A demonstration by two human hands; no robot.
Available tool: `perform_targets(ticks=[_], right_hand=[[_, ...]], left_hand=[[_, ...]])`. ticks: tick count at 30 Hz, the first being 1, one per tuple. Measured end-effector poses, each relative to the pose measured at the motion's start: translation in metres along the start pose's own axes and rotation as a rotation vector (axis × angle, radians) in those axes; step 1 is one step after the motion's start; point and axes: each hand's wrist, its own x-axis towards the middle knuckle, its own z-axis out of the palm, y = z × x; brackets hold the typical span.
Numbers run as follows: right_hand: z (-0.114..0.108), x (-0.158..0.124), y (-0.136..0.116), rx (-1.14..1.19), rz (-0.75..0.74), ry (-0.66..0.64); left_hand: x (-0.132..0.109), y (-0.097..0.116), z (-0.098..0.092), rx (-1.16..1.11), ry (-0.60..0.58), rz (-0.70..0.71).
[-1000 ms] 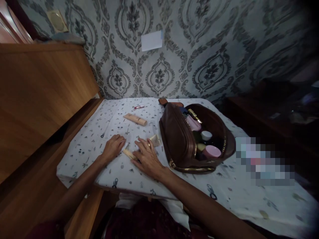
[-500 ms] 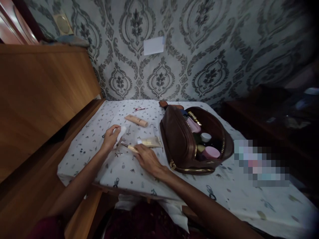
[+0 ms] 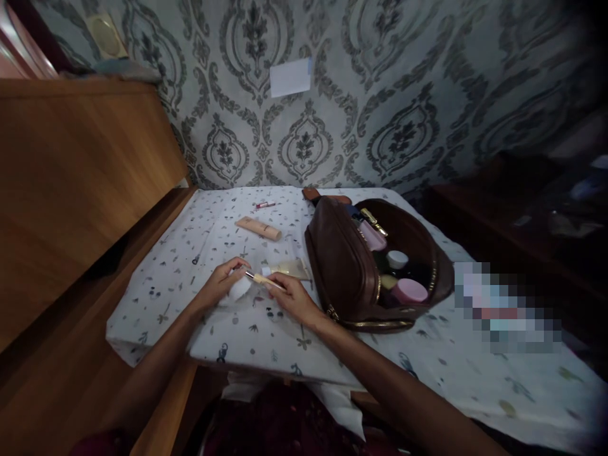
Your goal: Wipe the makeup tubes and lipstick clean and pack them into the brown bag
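Note:
A makeup brush (image 3: 259, 278) with a pale handle and silver collar is pinched in my right hand (image 3: 295, 300), its head end pointing left. My left hand (image 3: 219, 285) is closed on a white tissue (image 3: 240, 289) at that end of the brush; the bristles are hidden there. Just behind my right hand lies a pale yellow tube (image 3: 291, 269) with a white cap. Farther back, a beige tube (image 3: 259, 228) rests on the patterned white cloth (image 3: 175, 253). Beyond it is a small reddish item (image 3: 265, 205), too small to name.
A brown cosmetic bag (image 3: 339, 266) stands unzipped to the right, holding a pink-lidded container (image 3: 411, 291), a white-lidded jar (image 3: 397, 259) and other items. Along the left side runs a wooden panel (image 3: 90, 177). A patterned wall (image 3: 304, 145) closes off the back.
My left hand has moved right with the tissue, bringing it to the brush's head end. The brush and my right hand have shifted slightly right. The view has tilted a little.

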Motion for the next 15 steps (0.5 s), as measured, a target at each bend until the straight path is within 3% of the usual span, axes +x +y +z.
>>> perform_targets(ticks=[8,15], right_hand=[[-0.001,-0.009,-0.006,-0.559,-0.218,0.027],[-0.002,-0.009,-0.006,-0.547,-0.222,0.058]], left_hand=[[0.000,-0.011,0.007,0.027,0.027,-0.109],[0.002,-0.009,0.010,0.020,0.123,-0.153]])
